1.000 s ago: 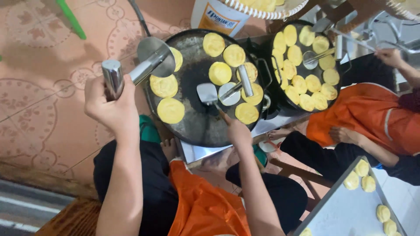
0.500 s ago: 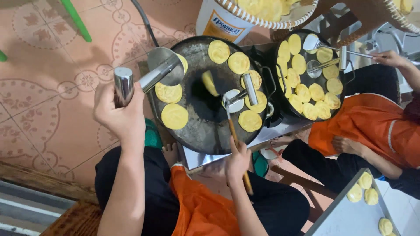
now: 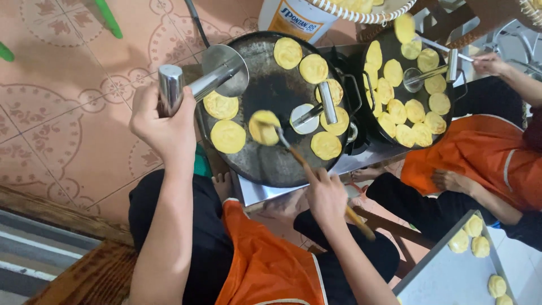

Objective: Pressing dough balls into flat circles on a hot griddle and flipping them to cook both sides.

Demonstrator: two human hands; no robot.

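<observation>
My left hand (image 3: 164,121) grips the handle of a steel press (image 3: 217,76), holding its round disc up over the left rim of the black round griddle (image 3: 271,164). My right hand (image 3: 326,195) holds a wooden-handled spatula (image 3: 293,149) with one yellow flat cake (image 3: 264,126) lifted on its blade above the griddle's middle. Several more yellow cakes lie on the griddle, such as one (image 3: 227,136) at the left. A second steel press (image 3: 316,110) rests on the griddle.
Another person in an orange apron (image 3: 480,164) sits to the right, one hand on a press (image 3: 435,73) over a second griddle (image 3: 389,138) full of cakes. A metal tray (image 3: 446,277) with raw dough rounds stands at lower right. A bucket (image 3: 296,20) stands behind.
My right hand has slid the spatula left and lifted a cake off the griddle's middle. My left hand has kept the press raised, drifting slightly right.
</observation>
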